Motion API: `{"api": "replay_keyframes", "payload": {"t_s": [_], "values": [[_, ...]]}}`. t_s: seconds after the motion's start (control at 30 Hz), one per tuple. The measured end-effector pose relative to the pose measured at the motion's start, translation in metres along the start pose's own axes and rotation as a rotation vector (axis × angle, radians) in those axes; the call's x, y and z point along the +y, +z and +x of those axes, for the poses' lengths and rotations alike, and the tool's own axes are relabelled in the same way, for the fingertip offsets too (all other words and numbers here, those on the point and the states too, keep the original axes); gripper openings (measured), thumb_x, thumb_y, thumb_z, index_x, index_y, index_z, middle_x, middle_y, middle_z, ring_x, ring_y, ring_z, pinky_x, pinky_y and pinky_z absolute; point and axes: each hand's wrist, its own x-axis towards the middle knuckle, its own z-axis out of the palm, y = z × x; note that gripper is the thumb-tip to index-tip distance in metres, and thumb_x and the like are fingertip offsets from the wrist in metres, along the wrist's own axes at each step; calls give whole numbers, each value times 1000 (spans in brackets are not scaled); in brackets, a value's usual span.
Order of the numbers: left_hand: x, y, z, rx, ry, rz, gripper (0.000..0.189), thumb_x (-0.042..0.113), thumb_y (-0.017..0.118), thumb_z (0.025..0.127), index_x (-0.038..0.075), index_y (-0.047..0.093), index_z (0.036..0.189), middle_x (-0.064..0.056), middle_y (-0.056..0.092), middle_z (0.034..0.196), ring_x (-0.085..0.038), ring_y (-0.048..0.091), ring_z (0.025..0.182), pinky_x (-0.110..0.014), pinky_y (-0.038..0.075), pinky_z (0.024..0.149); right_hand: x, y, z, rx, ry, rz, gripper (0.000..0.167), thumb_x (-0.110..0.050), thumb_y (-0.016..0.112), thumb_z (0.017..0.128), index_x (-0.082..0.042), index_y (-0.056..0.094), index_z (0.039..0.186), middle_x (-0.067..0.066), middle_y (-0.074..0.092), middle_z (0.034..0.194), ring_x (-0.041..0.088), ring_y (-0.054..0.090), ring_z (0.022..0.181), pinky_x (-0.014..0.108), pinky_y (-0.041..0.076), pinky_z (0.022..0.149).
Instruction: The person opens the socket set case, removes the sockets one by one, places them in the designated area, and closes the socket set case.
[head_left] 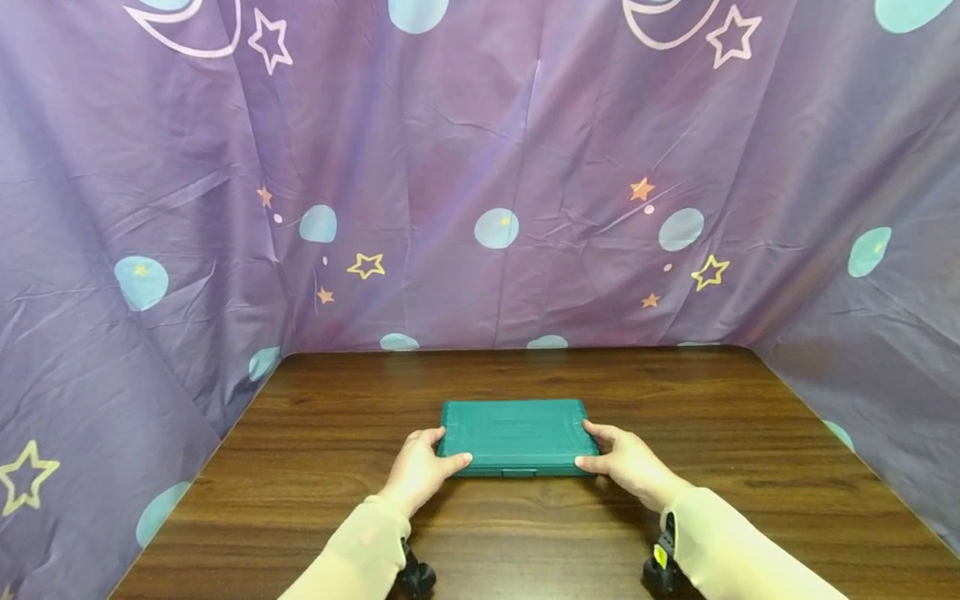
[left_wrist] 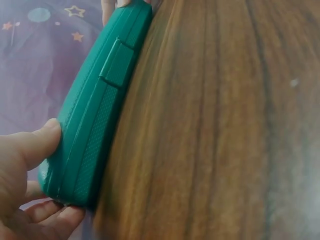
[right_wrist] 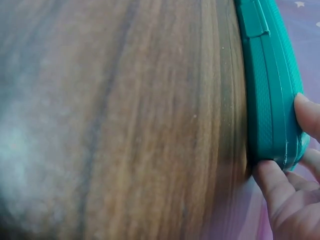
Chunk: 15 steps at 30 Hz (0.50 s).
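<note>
A flat green plastic case (head_left: pixel 517 433) with its lid closed lies on the wooden table, its front latch (left_wrist: pixel 116 64) facing the person. At the case's left end, the left hand (head_left: pixel 418 468) grips it, thumb on the lid's front corner and fingers curled against the side. The right hand (head_left: pixel 632 465) holds the opposite end in the same way. In the right wrist view, its thumb (right_wrist: pixel 306 117) presses the lid edge while the fingers (right_wrist: pixel 275 185) meet the end near the bottom. Whatever is inside the case is hidden.
The brown wooden table (head_left: pixel 337 392) extends around the case on all sides. Purple cloth (head_left: pixel 450 150) printed with stars and moons hangs behind it and along both sides. Black wrist devices (head_left: pixel 415 575) sit below the pale sleeves (head_left: pixel 360 550).
</note>
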Motion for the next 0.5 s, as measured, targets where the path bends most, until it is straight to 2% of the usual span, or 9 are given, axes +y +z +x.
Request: {"api": "replay_keyframes", "payload": {"t_s": [0.1, 0.2, 0.3, 0.4, 0.5], "values": [[2, -5, 2, -21, 21, 64, 71, 43, 78, 77, -4, 57, 126, -22, 55, 125, -37, 50, 120, -49, 40, 100, -1, 0, -1, 4, 3, 1, 79, -23, 79, 80, 4, 39, 144, 28, 36, 146, 43, 37, 132, 55, 32, 106], [5, -11, 9, -65, 83, 155, 71, 49, 77, 76, 3, 56, 126, -17, 50, 132, -37, 43, 125, -52, 36, 103, -2, 0, -3, 3, 6, 10, 79, -22, 79, 81, 5, 39, 144, 29, 36, 146, 44, 35, 133, 56, 31, 106], [11, -15, 20, -173, 194, 277, 82, 54, 77, 73, 9, 50, 137, -15, 37, 148, -39, 28, 137, -55, 24, 110, -3, 0, -5, 6, 3, 25, 77, -19, 77, 82, 5, 38, 144, 29, 35, 146, 44, 33, 134, 56, 29, 108], [20, -15, 31, -326, 302, 429, 98, 59, 78, 70, 15, 39, 148, -13, 23, 157, -35, 17, 144, -53, 12, 115, -4, 1, -6, 10, -11, 20, 76, -17, 76, 83, 7, 37, 143, 30, 36, 145, 45, 34, 134, 55, 29, 108], [29, -11, 37, -441, 354, 542, 106, 63, 77, 68, 19, 30, 152, -12, 16, 160, -32, 13, 146, -49, 7, 117, -6, 4, -6, 17, -18, 3, 75, -17, 74, 84, 8, 36, 144, 31, 38, 144, 45, 37, 132, 55, 31, 107]]}}
